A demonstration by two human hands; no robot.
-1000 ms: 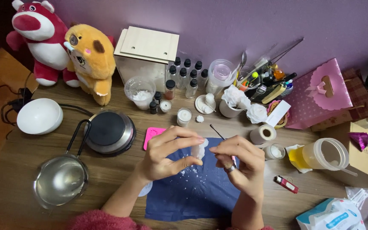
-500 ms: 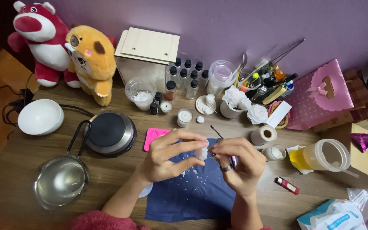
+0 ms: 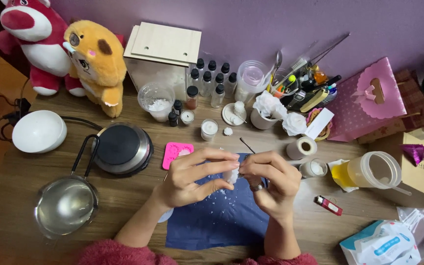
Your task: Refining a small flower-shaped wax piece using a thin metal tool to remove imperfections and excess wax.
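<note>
Purple wall behind, wooden table (image 3: 20, 196) below, and at its near edge lies a dark blue cloth (image 3: 222, 221), which serves as the landmark for everything else. Your left hand (image 3: 195, 176) and right hand (image 3: 271, 184) meet just above the far edge of that cloth, and between them you pinch a small white wax piece (image 3: 231, 175): left thumb and fingers closed on its left side, right fingertips closed against its right side (a ring shows on one right finger). White crumbs (image 3: 222, 198) lie scattered on the cloth under your hands.

Just beyond the cloth's far left corner lies a pink mould (image 3: 176, 153). Further left of the cloth stands a round hot plate (image 3: 123, 147), and nearer you than that a steel pan (image 3: 66, 206) with its black handle pointing toward the plate. Beyond the cloth, a small white candle jar (image 3: 208, 129) stands near a thin metal pick (image 3: 247, 145). To the cloth's right you have a roll of tape (image 3: 302, 147), then a clear plastic jug (image 3: 373, 170) lying on its side, and a red lighter (image 3: 328, 205) closer to you. Far beyond the cloth, against the wall, sit two plush toys (image 3: 69, 54).
</note>
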